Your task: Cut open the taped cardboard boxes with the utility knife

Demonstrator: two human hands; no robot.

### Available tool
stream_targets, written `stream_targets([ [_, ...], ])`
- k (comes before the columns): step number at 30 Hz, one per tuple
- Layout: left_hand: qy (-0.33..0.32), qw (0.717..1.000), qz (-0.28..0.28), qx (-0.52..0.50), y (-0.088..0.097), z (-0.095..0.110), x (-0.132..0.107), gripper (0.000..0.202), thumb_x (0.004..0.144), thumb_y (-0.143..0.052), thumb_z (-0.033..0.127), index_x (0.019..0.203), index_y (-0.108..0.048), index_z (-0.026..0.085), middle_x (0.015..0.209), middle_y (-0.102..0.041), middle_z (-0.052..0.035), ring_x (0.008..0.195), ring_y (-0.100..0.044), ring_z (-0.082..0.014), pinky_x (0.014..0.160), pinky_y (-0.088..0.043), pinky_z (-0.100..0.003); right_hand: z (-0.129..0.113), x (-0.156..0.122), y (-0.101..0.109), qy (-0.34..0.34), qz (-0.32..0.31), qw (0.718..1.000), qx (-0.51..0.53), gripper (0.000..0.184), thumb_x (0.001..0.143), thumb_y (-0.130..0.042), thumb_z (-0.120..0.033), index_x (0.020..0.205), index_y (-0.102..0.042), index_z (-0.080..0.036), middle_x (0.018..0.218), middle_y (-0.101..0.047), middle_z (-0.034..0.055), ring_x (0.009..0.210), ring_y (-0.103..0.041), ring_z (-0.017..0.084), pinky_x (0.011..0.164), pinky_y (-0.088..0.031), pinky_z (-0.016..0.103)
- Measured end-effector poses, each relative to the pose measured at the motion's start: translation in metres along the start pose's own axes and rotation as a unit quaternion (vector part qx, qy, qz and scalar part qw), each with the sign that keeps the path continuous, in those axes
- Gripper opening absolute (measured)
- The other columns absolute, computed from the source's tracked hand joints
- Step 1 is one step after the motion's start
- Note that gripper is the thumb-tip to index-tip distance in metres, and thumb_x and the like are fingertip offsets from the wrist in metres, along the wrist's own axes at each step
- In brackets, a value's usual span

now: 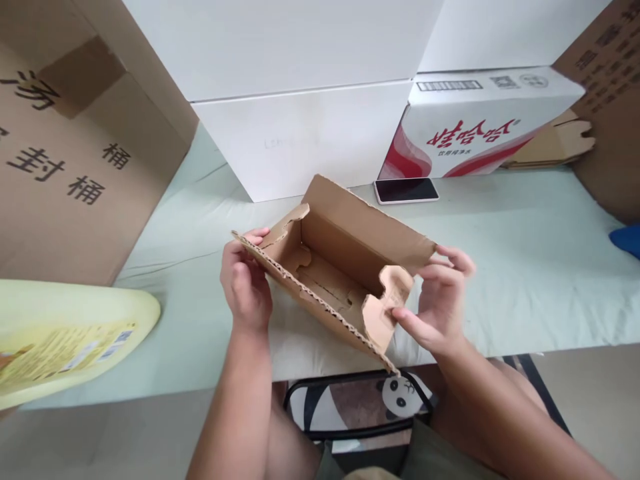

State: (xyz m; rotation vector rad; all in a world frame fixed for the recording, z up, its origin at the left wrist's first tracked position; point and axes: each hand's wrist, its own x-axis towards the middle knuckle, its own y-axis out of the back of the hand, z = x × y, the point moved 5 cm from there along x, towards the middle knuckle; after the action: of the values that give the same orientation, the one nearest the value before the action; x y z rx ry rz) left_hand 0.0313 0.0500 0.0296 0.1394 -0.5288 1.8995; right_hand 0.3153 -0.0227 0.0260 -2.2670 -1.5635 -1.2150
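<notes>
A small brown cardboard box point(345, 240) with its top flaps up sits tilted on the green cloth near the front edge, and its inside looks bare. My left hand point(246, 280) grips the box at its left end, the fingertips over the near corner by the left flap. At the other end, my right hand point(440, 297) has its fingers on the far flap's corner and its thumb against the notched right flap point(387, 303). Part of the left fingers is hidden behind the near flap.
White boxes point(310, 143) stand behind, beside a red-and-white printed carton point(455, 127). A phone point(406, 191) lies before them. Large brown cartons point(85, 147) rise at left, above a yellow bottle point(75, 340). Flattened cardboard point(555, 143) lies at right. Below is a panda-printed seat point(350, 403).
</notes>
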Motion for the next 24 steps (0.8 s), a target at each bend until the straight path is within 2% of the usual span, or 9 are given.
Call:
stream_targets([
  [1, -0.003, 1.000, -0.002, 0.016, 0.000, 0.001, 0.001, 0.048, 0.086, -0.069, 0.073, 0.086, -0.071, 0.025, 0.105, -0.072, -0.0062, 0.113, -0.067, -0.0263, 0.109, -0.051, -0.039, 0.003, -0.003, -0.002, -0.030, -0.002, 0.999, 0.030, 0.062, 0.081, -0.082, -0.055, 0.135, -0.054, -0.044, 0.148, -0.048, 0.0108, 0.114, -0.063, 0.036, 0.090, -0.057, 0.058],
  [3, -0.028, 0.998, -0.008, 0.049, 0.003, 0.002, 0.002, 0.051, 0.087, -0.068, 0.075, 0.081, -0.069, 0.025, 0.099, -0.072, -0.0053, 0.107, -0.067, -0.0249, 0.106, -0.052, -0.038, 0.005, -0.010, -0.011, -0.089, -0.048, 0.988, 0.119, 0.089, 0.084, -0.081, -0.051, 0.157, -0.031, -0.052, 0.149, -0.053, 0.0105, 0.117, -0.066, 0.035, 0.089, -0.060, 0.056],
  [5, -0.072, 0.993, -0.017, 0.094, 0.008, 0.002, 0.004, 0.054, 0.089, -0.064, 0.076, 0.075, -0.066, 0.024, 0.092, -0.071, -0.0052, 0.098, -0.067, -0.0237, 0.099, -0.053, -0.038, 0.002, -0.015, -0.021, -0.122, -0.117, 0.967, 0.192, 0.096, 0.092, -0.077, -0.046, 0.165, -0.015, -0.052, 0.141, -0.062, 0.0085, 0.118, -0.070, 0.031, 0.089, -0.064, 0.051],
  [7, -0.106, 0.986, -0.025, 0.125, 0.013, 0.000, 0.006, 0.054, 0.092, -0.062, 0.074, 0.074, -0.063, 0.023, 0.087, -0.068, -0.0050, 0.090, -0.065, -0.0222, 0.091, -0.053, -0.037, -0.005, -0.016, -0.026, -0.104, -0.166, 0.957, 0.213, 0.079, 0.096, -0.073, -0.037, 0.163, -0.031, -0.048, 0.142, -0.065, 0.0073, 0.125, -0.069, 0.029, 0.098, -0.063, 0.048],
  [10, -0.096, 0.986, -0.030, 0.131, 0.021, -0.008, 0.006, 0.048, 0.090, -0.067, 0.071, 0.084, -0.063, 0.023, 0.089, -0.066, -0.0034, 0.085, -0.063, -0.0191, 0.081, -0.052, -0.033, -0.013, -0.014, -0.026, -0.034, -0.194, 0.962, 0.188, 0.044, 0.096, -0.072, -0.032, 0.140, -0.064, -0.037, 0.151, -0.062, 0.0094, 0.137, -0.065, 0.033, 0.110, -0.058, 0.052],
  [14, -0.076, 0.982, -0.029, 0.173, 0.027, -0.015, 0.005, 0.048, 0.086, -0.074, 0.068, 0.103, -0.066, 0.024, 0.090, -0.064, -0.0012, 0.079, -0.061, -0.0157, 0.073, -0.050, -0.030, -0.011, -0.014, -0.025, 0.005, -0.201, 0.961, 0.189, 0.042, 0.099, -0.063, -0.056, 0.132, -0.070, -0.032, 0.154, -0.061, 0.0119, 0.137, -0.065, 0.037, 0.107, -0.059, 0.057],
  [19, -0.097, 0.968, -0.102, 0.207, 0.022, -0.009, 0.006, 0.039, 0.093, -0.073, 0.055, 0.124, -0.073, 0.030, 0.123, -0.071, -0.0057, 0.110, -0.068, -0.0228, 0.100, -0.056, -0.039, -0.008, -0.015, -0.024, 0.003, -0.204, 0.962, 0.180, 0.032, 0.104, -0.058, -0.046, 0.127, -0.072, -0.030, 0.153, -0.062, 0.0118, 0.137, -0.064, 0.038, 0.105, -0.060, 0.059],
  [22, -0.129, 0.954, -0.147, 0.229, 0.018, -0.002, 0.007, 0.024, 0.100, -0.067, 0.044, 0.116, -0.080, 0.032, 0.133, -0.071, -0.0044, 0.127, -0.065, -0.0252, 0.116, -0.051, -0.044, -0.009, -0.016, -0.023, 0.008, -0.204, 0.961, 0.189, 0.032, 0.104, -0.058, -0.044, 0.130, -0.071, -0.031, 0.156, -0.060, 0.0108, 0.138, -0.064, 0.037, 0.106, -0.059, 0.058],
  [24, -0.134, 0.949, -0.159, 0.239, 0.017, -0.001, 0.007, 0.023, 0.102, -0.065, 0.041, 0.114, -0.082, 0.032, 0.134, -0.072, -0.0036, 0.130, -0.064, -0.0255, 0.121, -0.048, -0.045, -0.009, -0.016, -0.023, 0.007, -0.203, 0.961, 0.189, 0.031, 0.104, -0.059, -0.044, 0.130, -0.071, -0.032, 0.157, -0.059, 0.0100, 0.137, -0.064, 0.037, 0.107, -0.058, 0.058],
])
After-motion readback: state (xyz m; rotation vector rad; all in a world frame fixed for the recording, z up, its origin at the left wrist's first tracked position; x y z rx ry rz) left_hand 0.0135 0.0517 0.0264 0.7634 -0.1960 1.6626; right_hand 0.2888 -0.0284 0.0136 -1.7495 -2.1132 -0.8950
